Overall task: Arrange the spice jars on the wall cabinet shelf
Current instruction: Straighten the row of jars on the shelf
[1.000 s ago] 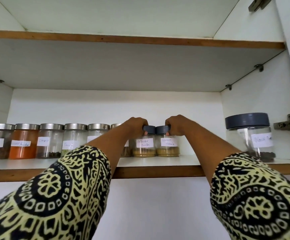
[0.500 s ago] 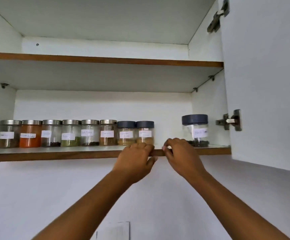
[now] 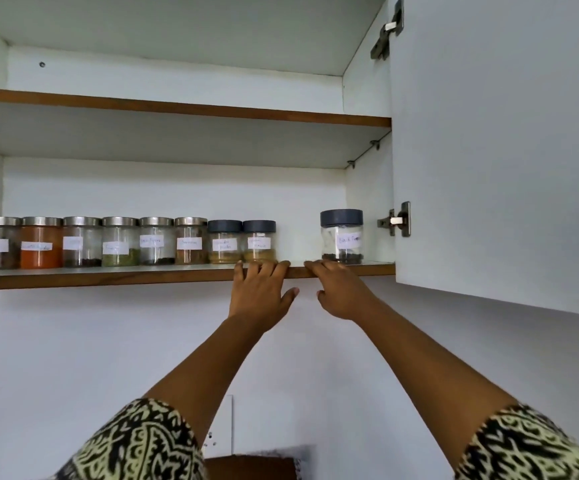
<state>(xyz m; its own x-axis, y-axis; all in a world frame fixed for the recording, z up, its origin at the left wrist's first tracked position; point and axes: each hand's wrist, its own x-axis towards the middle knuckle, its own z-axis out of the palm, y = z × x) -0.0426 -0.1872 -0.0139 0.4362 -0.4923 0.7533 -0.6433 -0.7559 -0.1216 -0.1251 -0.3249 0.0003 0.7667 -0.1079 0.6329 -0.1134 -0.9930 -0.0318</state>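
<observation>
Your left hand [image 3: 259, 292] and right hand [image 3: 341, 292] rest empty, fingers loosely spread, on the shelf [image 3: 108, 277] edge, so next I'd slide the big dark-lidded jar [image 3: 342, 236] left against the row.

Eight spice jars stand side by side in a row on the lower shelf [image 3: 108, 277] of the open wall cabinet: six steel-lidded jars [image 3: 82, 241] on the left, then two grey-lidded jars [image 3: 241, 241]. A larger grey-lidded jar [image 3: 341, 236] stands apart at the right end, near the door hinge [image 3: 398, 220]. The left hand [image 3: 258, 294] and right hand [image 3: 340, 292], both empty with fingers extended, rest against the shelf's wooden front edge.
</observation>
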